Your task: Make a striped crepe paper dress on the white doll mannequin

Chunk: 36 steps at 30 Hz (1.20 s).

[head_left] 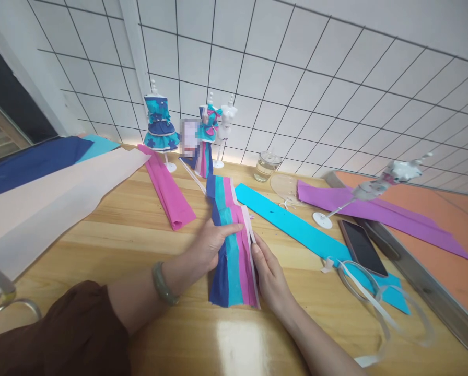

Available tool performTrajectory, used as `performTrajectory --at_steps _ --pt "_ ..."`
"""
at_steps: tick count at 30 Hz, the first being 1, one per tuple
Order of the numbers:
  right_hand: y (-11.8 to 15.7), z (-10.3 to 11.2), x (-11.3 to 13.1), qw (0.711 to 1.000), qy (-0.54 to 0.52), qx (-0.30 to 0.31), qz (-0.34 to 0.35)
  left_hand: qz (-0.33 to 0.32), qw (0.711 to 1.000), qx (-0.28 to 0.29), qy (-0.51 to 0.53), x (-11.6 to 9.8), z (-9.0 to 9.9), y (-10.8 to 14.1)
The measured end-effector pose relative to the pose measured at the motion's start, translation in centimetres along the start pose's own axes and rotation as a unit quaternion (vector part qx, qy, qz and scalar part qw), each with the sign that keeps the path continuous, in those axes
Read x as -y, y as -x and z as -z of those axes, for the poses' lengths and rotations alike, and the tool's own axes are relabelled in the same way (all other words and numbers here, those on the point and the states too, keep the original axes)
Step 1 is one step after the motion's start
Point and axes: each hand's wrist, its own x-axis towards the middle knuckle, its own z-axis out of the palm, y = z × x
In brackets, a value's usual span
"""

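A striped piece of crepe paper (235, 261), in blue, turquoise, magenta and pale pink bands, lies lengthwise between my hands above the wooden table. My left hand (211, 244) grips it from the left, thumb stretched across the top and fingers hidden beneath. At the pale right edge, my right hand (269, 271) pinches the paper between thumb and fingers. Something small and dark shows by the right fingertips; I cannot make out what it is. Beyond the paper, a small mannequin (209, 125) wears a dress with the same colours and bows.
Another mannequin (160, 122) wears a blue tiered dress; bare mannequins stand at the back (226, 122) and right (390, 180). Magenta (167, 188), turquoise (296, 224) and purple paper (336, 198) lie around, with a phone (362, 246), clear tape loops (359, 279) and a glass cup (266, 166).
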Motion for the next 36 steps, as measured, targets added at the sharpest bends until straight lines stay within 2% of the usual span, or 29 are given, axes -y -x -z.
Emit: performTrajectory --at_steps 4,13,23,27,36 --pt "0.1 0.1 0.0 0.999 0.010 -0.029 -0.022 -0.021 1.000 -0.004 -0.004 0.1 0.0 0.0" --pt "0.3 0.2 0.0 0.998 0.022 -0.034 -0.043 -0.035 0.999 0.008 -0.031 0.3 0.2 0.0" --pt "0.1 0.0 0.2 0.998 -0.005 -0.041 -0.044 -0.062 0.989 0.006 -0.133 1.2 0.2 0.4" --pt "0.0 0.0 0.1 0.998 -0.023 -0.049 -0.041 -0.051 0.989 0.014 -0.137 1.4 -0.1 0.8" --pt "0.0 0.0 -0.1 0.997 -0.030 -0.058 -0.045 -0.036 0.988 -0.006 -0.149 1.8 -0.2 1.1"
